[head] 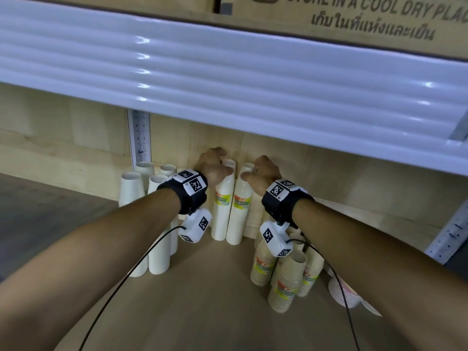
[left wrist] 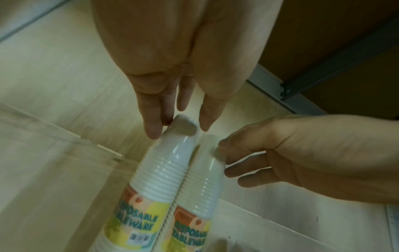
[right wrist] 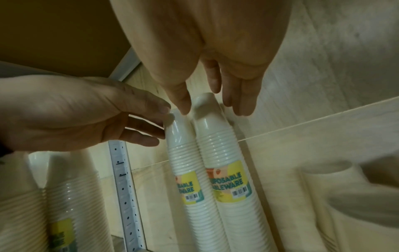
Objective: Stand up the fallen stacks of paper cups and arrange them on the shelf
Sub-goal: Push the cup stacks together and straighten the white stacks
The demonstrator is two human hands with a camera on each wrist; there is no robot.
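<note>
Two tall white paper cup stacks with yellow "Disposable Tableware" labels stand upright side by side against the back of the shelf. My left hand (head: pixel 217 165) curls over the top of the left stack (head: pixel 221 206), with fingers and thumb pinching its top cup (left wrist: pixel 183 126). My right hand (head: pixel 260 169) grips the top of the right stack (head: pixel 241 211) in the same way. In the right wrist view its thumb sits between the two stacks and its fingers lie on the far side of the right stack (right wrist: pixel 220 150). The stacks touch each other along their sides.
Several more white cup stacks (head: pixel 131 188) stand to the left by a perforated metal post (head: pixel 140 138). Brown cup stacks (head: pixel 286 282) and nested bowls (head: pixel 342 292) stand at the right. The white upper shelf edge (head: pixel 228 79) hangs low overhead. Bare wooden shelf board (head: pixel 202 300) lies in front.
</note>
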